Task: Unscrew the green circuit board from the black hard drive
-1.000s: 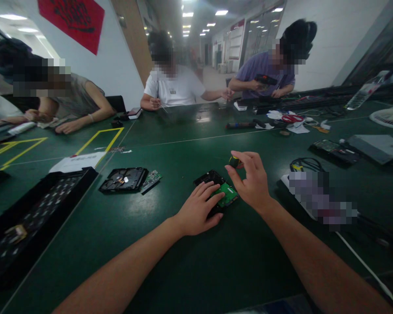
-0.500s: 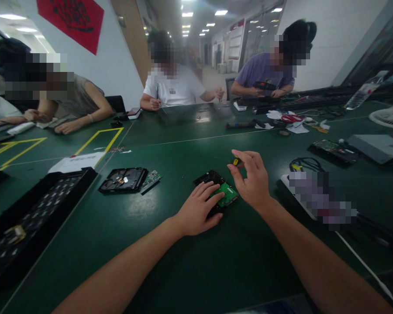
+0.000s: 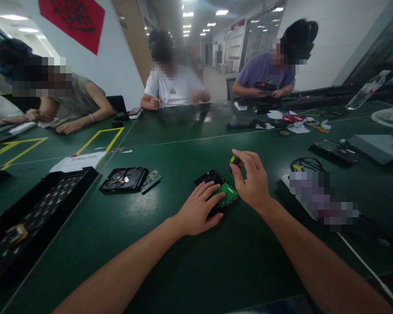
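A hard drive (image 3: 209, 177) with a green circuit board (image 3: 228, 193) on its upper face lies on the table in front of me. My left hand (image 3: 201, 209) rests across it with fingers spread, covering its near left part. Over the board's far right corner, my right hand (image 3: 251, 179) pinches a small screwdriver (image 3: 235, 160) with a black and yellow handle between thumb and fingers. The screwdriver's shaft and tip are too dark to make out.
To the left are another hard drive (image 3: 123, 179), a loose circuit board (image 3: 152, 179) and a long black tray (image 3: 42, 218). A blurred-out device (image 3: 317, 196) with cables and a further drive (image 3: 336, 152) lie right. Several people sit across the green table (image 3: 144, 266).
The yellow mark on the screwdriver handle has shifted slightly left and up between my right fingers. My left hand stays on the drive. Across the table, a person's hand has drawn inward.
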Demonstrator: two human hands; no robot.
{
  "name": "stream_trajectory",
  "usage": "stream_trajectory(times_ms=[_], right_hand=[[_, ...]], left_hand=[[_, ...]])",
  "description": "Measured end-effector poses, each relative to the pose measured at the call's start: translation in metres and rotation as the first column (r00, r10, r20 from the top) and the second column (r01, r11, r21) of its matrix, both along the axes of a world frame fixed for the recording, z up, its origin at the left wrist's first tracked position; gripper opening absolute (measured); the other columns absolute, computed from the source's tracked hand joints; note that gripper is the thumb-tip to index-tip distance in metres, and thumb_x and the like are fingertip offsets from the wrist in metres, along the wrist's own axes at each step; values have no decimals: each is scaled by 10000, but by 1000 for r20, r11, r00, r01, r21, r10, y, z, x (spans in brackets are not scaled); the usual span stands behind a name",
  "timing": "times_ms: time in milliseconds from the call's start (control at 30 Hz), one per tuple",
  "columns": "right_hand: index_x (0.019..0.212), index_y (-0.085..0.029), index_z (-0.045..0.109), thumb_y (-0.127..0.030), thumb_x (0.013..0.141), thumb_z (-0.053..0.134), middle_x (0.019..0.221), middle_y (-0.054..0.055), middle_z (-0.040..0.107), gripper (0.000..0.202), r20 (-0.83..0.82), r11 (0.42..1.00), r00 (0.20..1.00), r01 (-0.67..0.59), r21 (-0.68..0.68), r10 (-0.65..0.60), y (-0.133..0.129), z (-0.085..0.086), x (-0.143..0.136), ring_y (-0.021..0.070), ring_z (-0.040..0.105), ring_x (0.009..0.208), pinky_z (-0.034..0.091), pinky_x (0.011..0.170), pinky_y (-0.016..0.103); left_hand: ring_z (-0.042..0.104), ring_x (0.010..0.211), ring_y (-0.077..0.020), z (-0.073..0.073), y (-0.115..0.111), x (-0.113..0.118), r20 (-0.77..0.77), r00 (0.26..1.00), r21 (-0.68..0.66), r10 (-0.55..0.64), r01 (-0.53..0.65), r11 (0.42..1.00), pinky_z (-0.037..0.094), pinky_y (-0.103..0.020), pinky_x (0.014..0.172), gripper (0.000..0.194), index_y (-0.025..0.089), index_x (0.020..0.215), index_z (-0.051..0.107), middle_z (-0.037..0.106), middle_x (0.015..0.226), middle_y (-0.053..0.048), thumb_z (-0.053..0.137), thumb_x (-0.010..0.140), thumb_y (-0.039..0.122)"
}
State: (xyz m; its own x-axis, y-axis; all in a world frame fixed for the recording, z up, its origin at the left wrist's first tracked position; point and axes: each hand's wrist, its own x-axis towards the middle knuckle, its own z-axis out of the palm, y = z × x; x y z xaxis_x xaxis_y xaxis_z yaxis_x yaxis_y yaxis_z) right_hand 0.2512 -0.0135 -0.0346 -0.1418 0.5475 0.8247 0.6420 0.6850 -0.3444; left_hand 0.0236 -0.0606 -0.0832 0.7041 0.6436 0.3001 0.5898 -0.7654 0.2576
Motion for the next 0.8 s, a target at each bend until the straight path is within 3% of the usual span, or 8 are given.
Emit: stream_trajectory(times_ms=[133,333,600,800], right_hand=[[1527,-285,471,-281,1056,523,1357,140,624,473,-35,999,999,-12,-39,11,0,-2,-1,289,659,1139,608,970,516],[1404,-297,580,-319,1024,630,1184,103,614,383,-18,1000,1000,14,2,-14,-2,2,-1,250,661,979,628,883,468],[1534,-297,463,-266,1062,504,1374,134,615,475,-31,999,999,-18,-36,17,1,-3,-1,296,630,1222,607,988,519],[1413,-305,574,-313,1025,621,1208,110,620,391,-38,1000,999,8,-1,-8,0,-1,-1,273,658,1078,626,906,480]], left_hand=[[355,1573,-374,-1,0,0,4,1000,1,-2,2,1000,293,-628,1293,665,213,1569,481,452,1645,-167,654,971,449],[346,1578,-366,-1,0,0,1,1000,6,5,-5,1000,291,-616,1299,650,215,1559,496,446,1652,-156,654,971,444],[350,1577,-366,1,-1,-1,-8,1000,-11,5,-5,1000,285,-629,1300,654,219,1572,480,441,1653,-155,644,982,448],[346,1578,-365,1,0,0,-15,1000,2,10,-9,1000,279,-609,1305,642,192,1554,500,452,1640,-172,647,980,440]])
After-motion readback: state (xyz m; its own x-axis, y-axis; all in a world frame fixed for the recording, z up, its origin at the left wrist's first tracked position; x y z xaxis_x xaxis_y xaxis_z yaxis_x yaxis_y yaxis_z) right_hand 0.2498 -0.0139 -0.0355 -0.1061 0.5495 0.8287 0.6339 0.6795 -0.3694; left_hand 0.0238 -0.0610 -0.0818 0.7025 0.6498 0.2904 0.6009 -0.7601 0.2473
